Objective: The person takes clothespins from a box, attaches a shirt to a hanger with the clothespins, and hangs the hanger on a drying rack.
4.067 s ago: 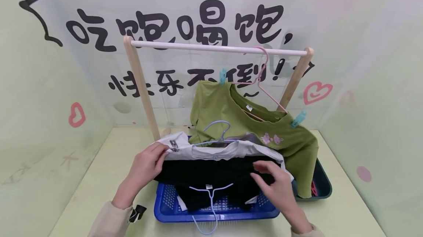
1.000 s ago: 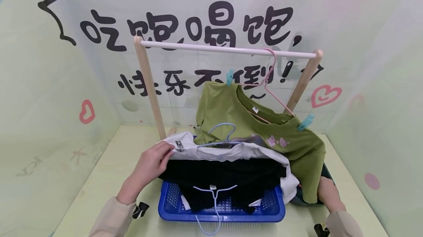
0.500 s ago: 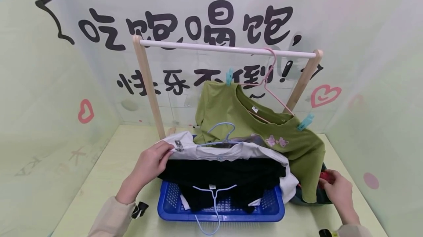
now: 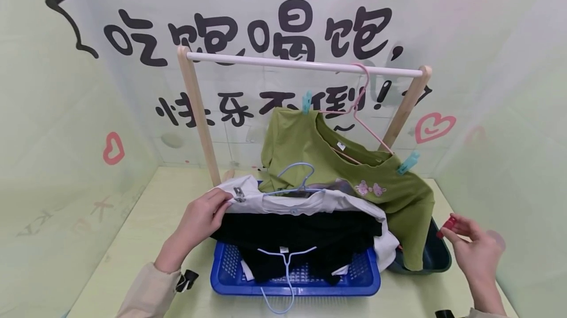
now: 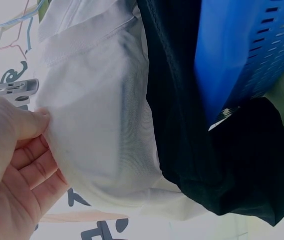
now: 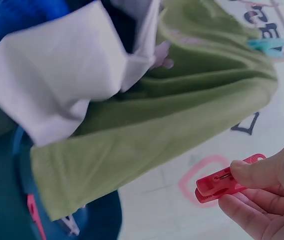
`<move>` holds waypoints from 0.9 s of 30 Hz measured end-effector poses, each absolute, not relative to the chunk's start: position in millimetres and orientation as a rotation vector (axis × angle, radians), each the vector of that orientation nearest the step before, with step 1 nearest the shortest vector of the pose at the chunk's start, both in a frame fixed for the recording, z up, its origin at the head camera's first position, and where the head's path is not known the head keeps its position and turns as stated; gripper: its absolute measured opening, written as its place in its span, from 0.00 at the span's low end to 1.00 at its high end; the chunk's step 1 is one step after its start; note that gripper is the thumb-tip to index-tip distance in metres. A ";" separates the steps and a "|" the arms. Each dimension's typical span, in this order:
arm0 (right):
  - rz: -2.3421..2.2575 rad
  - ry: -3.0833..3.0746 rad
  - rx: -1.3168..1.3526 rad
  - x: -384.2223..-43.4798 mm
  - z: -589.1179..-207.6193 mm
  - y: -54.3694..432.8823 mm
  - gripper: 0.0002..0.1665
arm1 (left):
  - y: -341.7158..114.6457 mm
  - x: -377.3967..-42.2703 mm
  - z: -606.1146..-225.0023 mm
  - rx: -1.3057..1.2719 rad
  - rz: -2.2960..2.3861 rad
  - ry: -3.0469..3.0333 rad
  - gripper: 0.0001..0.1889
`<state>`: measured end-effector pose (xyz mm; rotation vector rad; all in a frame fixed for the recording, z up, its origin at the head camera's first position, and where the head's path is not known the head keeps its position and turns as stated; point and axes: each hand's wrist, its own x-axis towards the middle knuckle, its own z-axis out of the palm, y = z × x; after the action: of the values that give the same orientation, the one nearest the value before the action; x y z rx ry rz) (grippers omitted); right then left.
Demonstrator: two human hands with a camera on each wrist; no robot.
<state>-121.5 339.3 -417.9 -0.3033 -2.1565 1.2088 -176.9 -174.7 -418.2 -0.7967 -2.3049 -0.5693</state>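
My left hand (image 4: 201, 217) pinches the shoulder edge of a white shirt (image 4: 288, 204), right beside a grey clothespin (image 4: 239, 194) clipped there. In the left wrist view the thumb presses the white cloth (image 5: 92, 105) against the fingers. A light blue hanger (image 4: 302, 189) sits in the shirt's neck, its hook upward. My right hand (image 4: 480, 254), raised to the right of a dark green basin (image 4: 436, 253), pinches a red clothespin (image 4: 447, 226). In the right wrist view the red clothespin (image 6: 224, 180) lies between thumb and fingers, apart from any cloth.
A green shirt (image 4: 292, 136) hangs tilted from a pink hanger on the rack bar (image 4: 288, 63), with two teal clothespins (image 4: 408, 163). Black clothing (image 4: 305, 229) with another blue hanger (image 4: 287, 261) lies over the blue basket (image 4: 294, 289). More clothespins (image 6: 69, 224) lie in the basin.
My right hand moved from over the black clothing into the basin, then came out and up to the right with a red clothespin. The left hand keeps its pinch on the white shirt.
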 end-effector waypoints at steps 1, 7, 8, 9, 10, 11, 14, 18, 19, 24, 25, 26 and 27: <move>1.210 -2.142 -0.292 -121.1 -416.1 338.2 0.22 | -174.8 -177.0 -418.3 -0.798 -0.569 -2.303 0.08; 1.206 -2.074 -0.217 -116.3 -402.7 329.0 0.20 | -175.1 -177.2 -418.6 -0.808 -0.568 -2.292 0.08; 1.220 -2.062 -0.216 -115.2 -399.7 326.2 0.20 | -175.1 -177.2 -418.7 -0.809 -0.568 -2.291 0.08; 1.232 -2.053 -0.211 -113.9 -396.6 323.0 0.20 | -175.2 -177.1 -418.7 -0.810 -0.568 -2.291 0.08; 1.244 -2.046 -0.200 -112.9 -393.6 319.6 0.21 | -175.3 -177.0 -418.6 -0.810 -0.568 -2.291 0.08; 1.260 -2.036 -0.174 -112.0 -390.8 316.1 0.21 | -175.3 -177.0 -418.5 -0.810 -0.568 -2.291 0.08; 1.361 -1.998 -0.018 -111.4 -383.8 304.6 0.22 | -175.5 -176.9 -418.3 -0.810 -0.568 -2.293 0.08; 1.469 -1.990 0.210 -116.4 -380.7 285.0 0.21 | -175.5 -177.0 -417.9 -0.813 -0.568 -2.293 0.08; 1.482 -1.994 0.245 -118.6 -380.8 278.8 0.21 | -175.5 -177.0 -417.8 -0.814 -0.568 -2.293 0.08; 1.496 -2.049 0.338 -137.5 -385.3 247.3 0.19 | -175.7 -176.6 -417.4 -0.812 -0.570 -2.291 0.08; 1.489 -2.059 0.344 -142.5 -386.8 241.6 0.19 | -175.7 -176.3 -417.3 -0.813 -0.571 -2.291 0.08; 1.505 -2.064 0.354 -147.7 -388.5 236.6 0.19 | -175.8 -176.0 -417.2 -0.814 -0.572 -2.290 0.08; 1.525 -2.059 0.353 -152.7 -390.3 231.7 0.18 | -175.8 -175.7 -417.2 -0.815 -0.572 -2.289 0.08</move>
<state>-152.7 231.7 -390.3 0.3535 -2.0595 1.5248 -175.7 -175.8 -417.2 -0.8146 -2.2894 -0.5719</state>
